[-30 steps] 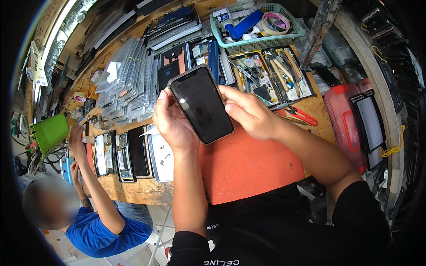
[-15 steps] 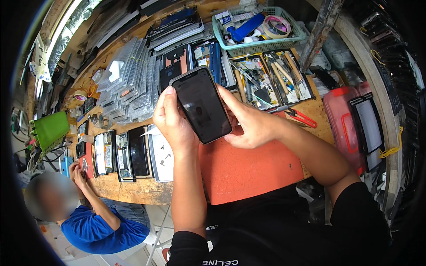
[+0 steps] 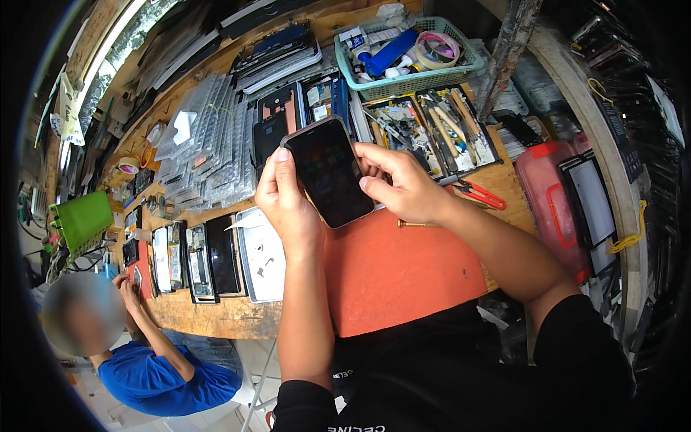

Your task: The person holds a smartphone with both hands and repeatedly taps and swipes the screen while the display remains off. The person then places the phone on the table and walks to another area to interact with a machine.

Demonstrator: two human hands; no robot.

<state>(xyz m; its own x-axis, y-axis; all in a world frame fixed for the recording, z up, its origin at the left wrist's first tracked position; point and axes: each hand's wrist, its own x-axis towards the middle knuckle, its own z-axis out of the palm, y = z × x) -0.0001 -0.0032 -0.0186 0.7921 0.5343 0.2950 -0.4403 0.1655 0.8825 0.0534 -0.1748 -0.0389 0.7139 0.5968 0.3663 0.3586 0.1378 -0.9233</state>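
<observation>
above the far edge of the orange mat (image 3: 403,266), tilted and off the worktop (image 3: 216,317), a phone (image 3: 331,173) is held face up, its screen dark with faint coloured spots. the left hand (image 3: 291,209) grasps its left side, fingers beneath and thumb along that edge. the right hand (image 3: 403,186) is partly curled at the opposite side, forefinger and thumb at the phone's right edge; whether it grips or merely touches, i cannot tell.

just below the right hand, a brass-coloured tool (image 3: 417,223) lies by the mat's far edge, and red-handled cutters (image 3: 484,196) rest beyond its far right corner. behind the hands, wooden-handled tools (image 3: 448,126) lie in a dark-edged tray (image 3: 484,167). toward the worktop's far edge stands a pale green basket (image 3: 403,86) with a tape roll (image 3: 425,61) inside. left of the tray are a black and copper panel (image 3: 272,133) and a heap of clear plastic sleeves (image 3: 205,137).

along the near edge, left of the mat, a white tray (image 3: 255,225) carries small dark bits; beside it come a black panel (image 3: 225,255) and a phone with bared innards (image 3: 200,263). past the worktop's right edge sits a red translucent box (image 3: 536,194). at the left end, a co-worker in blue (image 3: 162,378) works with both hands.
</observation>
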